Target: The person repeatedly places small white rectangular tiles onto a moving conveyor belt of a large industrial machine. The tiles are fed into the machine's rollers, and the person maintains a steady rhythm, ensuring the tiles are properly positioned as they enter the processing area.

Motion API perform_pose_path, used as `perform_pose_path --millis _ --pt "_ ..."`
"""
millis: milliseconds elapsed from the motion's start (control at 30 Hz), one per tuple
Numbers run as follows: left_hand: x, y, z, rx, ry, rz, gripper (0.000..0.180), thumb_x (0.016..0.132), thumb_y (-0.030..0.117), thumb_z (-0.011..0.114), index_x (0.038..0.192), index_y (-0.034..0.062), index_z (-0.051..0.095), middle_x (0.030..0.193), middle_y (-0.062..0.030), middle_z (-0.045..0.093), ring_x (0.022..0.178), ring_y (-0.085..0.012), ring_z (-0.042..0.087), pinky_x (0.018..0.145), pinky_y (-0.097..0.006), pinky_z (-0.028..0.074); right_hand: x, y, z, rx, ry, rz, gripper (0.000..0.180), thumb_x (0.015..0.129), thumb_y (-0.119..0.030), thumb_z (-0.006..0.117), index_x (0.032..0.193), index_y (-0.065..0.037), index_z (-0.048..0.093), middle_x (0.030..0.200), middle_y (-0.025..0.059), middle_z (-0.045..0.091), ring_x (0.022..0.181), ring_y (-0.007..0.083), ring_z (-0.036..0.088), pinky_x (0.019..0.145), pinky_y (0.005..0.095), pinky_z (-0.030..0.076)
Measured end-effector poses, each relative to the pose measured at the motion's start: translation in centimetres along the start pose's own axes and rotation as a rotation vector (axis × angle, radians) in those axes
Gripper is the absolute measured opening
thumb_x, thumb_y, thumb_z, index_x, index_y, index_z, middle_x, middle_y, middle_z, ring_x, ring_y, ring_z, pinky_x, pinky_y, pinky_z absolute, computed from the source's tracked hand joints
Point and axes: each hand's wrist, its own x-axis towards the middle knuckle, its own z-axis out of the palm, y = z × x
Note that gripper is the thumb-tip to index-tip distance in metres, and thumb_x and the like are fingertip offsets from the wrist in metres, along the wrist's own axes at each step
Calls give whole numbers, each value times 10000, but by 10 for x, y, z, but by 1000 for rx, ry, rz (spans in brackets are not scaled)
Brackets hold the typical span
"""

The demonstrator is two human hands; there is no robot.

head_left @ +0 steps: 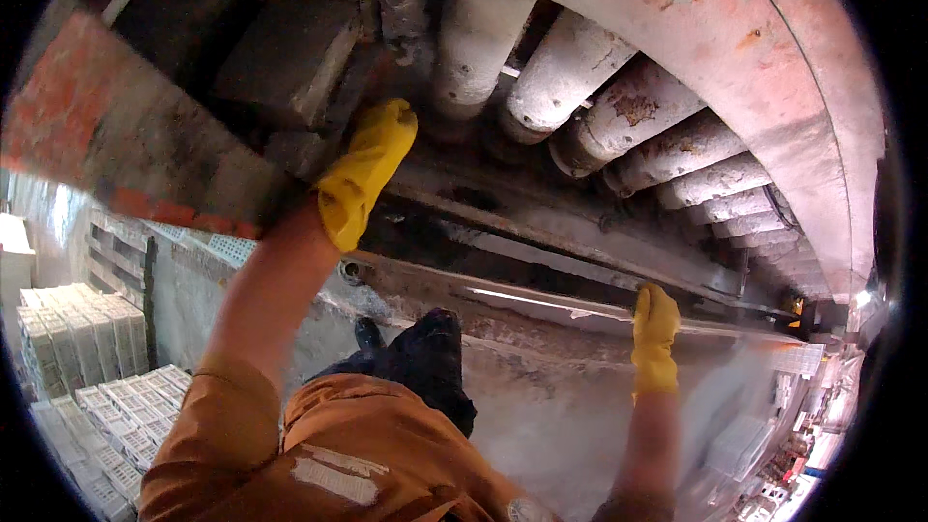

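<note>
My left hand point(372, 159), in a yellow glove, reaches up into the dark machinery beside a grimy block-shaped metal part point(290, 58). Its fingers look curled, and whatever they may hold is hidden. Farther right, my right hand point(655, 333), also in a yellow glove, is closed over the edge of a long metal rail point(561, 304) that runs along the machine's side. Above the rail, a row of thick, worn, pale rollers point(570, 72) stretches away to the right.
A red-and-grey beam point(135, 126) slants across the left. A broad, scuffed frame point(735, 29) curves over the rollers. Stacks of pale slotted blocks point(82, 338) stand at lower left. Concrete floor point(551, 416) lies below, with clutter point(793, 454) at far right.
</note>
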Motion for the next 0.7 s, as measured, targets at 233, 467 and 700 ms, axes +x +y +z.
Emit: perform_pose_path --millis 233,467,700 --pt "106 -21 60 345 38 8 386 986 382 574 1246 126 698 1321 -153 664 1202 -376 630 1041 -465 486 -24 -7 -2 -23 55 -54 249 965 -241 615 1099 -75 744 856 115 682 813 333 626 736 475 470" --pt "203 -56 63 297 24 44 392 985 381 585 1254 116 688 1302 -156 665 1183 -365 634 1015 -459 493 -58 -23 -13 -53 28 -61 413 998 -389 543 1143 -57 740 702 57 551 668 272 529 670 427 412" --pt "249 -89 48 293 -8 -11 399 984 379 597 1263 105 678 1283 -158 667 1164 -354 637 989 -452 500 -73 -30 -36 -36 -78 -46 633 1008 -565 440 1155 -21 729 594 14 544 537 250 498 624 411 397"
